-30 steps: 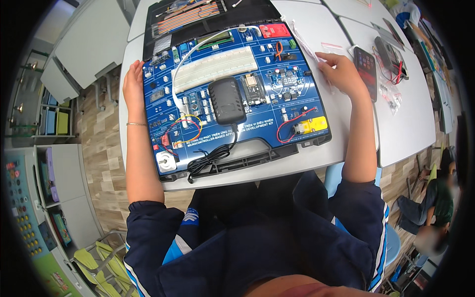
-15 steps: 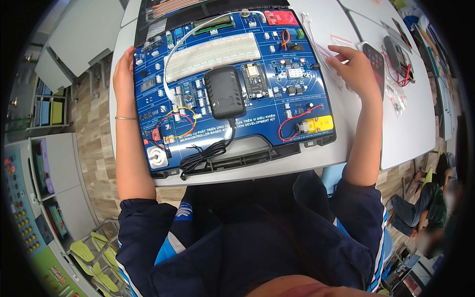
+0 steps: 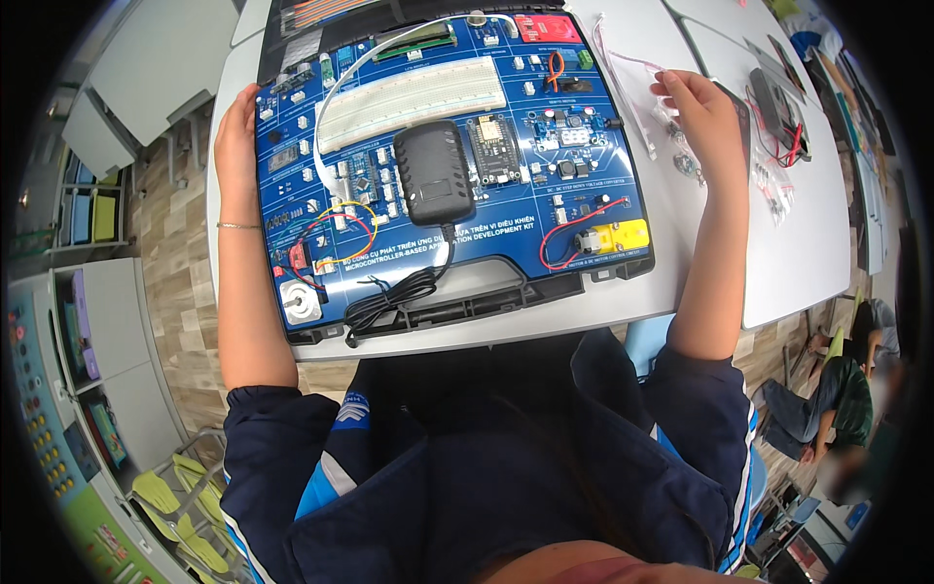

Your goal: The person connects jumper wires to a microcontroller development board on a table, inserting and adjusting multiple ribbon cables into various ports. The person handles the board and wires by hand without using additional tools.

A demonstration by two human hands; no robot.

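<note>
A blue electronics kit board (image 3: 486, 248) lies in its black case on the table before me. A black power adapter (image 3: 433, 173) with a bundled cord rests on it, below a white breadboard (image 3: 413, 102). My left hand (image 3: 236, 146) lies along the case's left edge, fingers stretched out and partly hidden. Beyond the right edge, my right hand (image 3: 693, 102) has its thumb and fingers together at the pink-edged end of a clear plastic bag (image 3: 628, 97). A white cable (image 3: 375, 63) arches over the board. A yellow motor (image 3: 620, 237) sits at its lower right.
A black battery holder (image 3: 773, 107) with red wires lies right of my right hand, near small clear bags of parts (image 3: 773, 195). A phone is mostly hidden behind that hand. Shelves (image 3: 97, 209) stand at left; people (image 3: 827, 399) sit at far right.
My right hand has shifted slightly and its fingers have closed on the bag's pink-edged end. The bag has moved with it. The board appears slightly further left in view; my left hand stays beside it.
</note>
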